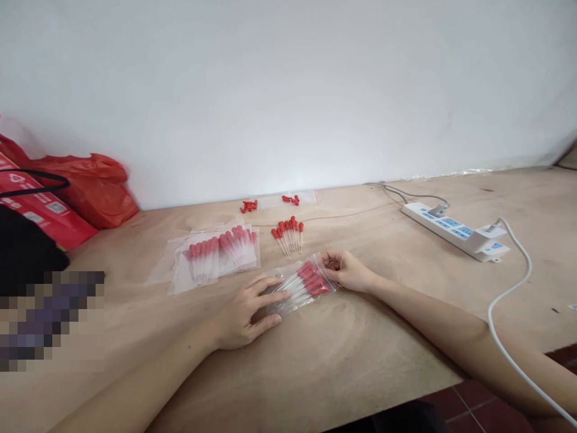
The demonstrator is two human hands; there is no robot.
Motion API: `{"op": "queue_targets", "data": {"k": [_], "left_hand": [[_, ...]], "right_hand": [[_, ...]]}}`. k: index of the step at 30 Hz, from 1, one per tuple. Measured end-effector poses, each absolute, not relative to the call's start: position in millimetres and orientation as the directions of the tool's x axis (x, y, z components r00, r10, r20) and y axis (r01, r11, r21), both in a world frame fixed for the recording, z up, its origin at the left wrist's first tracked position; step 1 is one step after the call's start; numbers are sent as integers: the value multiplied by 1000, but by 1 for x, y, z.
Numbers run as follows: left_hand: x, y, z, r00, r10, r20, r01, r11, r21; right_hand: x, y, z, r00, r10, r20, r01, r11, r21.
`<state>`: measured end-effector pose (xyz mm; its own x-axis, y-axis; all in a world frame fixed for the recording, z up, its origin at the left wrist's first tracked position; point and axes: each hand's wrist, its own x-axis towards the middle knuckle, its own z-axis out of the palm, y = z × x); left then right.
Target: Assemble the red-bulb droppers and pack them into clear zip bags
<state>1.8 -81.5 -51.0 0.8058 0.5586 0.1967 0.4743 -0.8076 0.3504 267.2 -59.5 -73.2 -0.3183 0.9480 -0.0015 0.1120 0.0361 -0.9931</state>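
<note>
A clear zip bag (pixel 293 302) of glass droppers with red rubber bulbs (pixel 311 278) lies on the table in front of me. My left hand (pixel 250 310) rests on its glass-tube end, fingers spread. At the bulb end, my right hand (pixel 345 270) pinches the bag's edge between curled fingers. Just beyond lies a loose fan of red-bulbed droppers (pixel 291 231). Left of these, several filled zip bags (pixel 205 267) overlap one another.
Near the wall are loose red bulbs (pixel 249 205) and a clear bag (pixel 270 199). A white power strip (pixel 444 227) with a trailing cable (pixel 493 319) stands on the right. Red bags (pixel 90 186) and a black item (pixel 27 252) sit at the left.
</note>
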Motion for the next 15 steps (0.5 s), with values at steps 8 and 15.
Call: {"op": "queue_targets", "data": {"k": [8, 15], "left_hand": [[1, -80, -48, 824, 547, 151, 475, -811, 342], [2, -84, -46, 794, 589, 151, 512, -782, 356]], "right_hand": [[267, -62, -69, -397, 915, -66, 88, -34, -996], [277, -55, -65, -199, 977, -79, -29, -87, -996]]}}
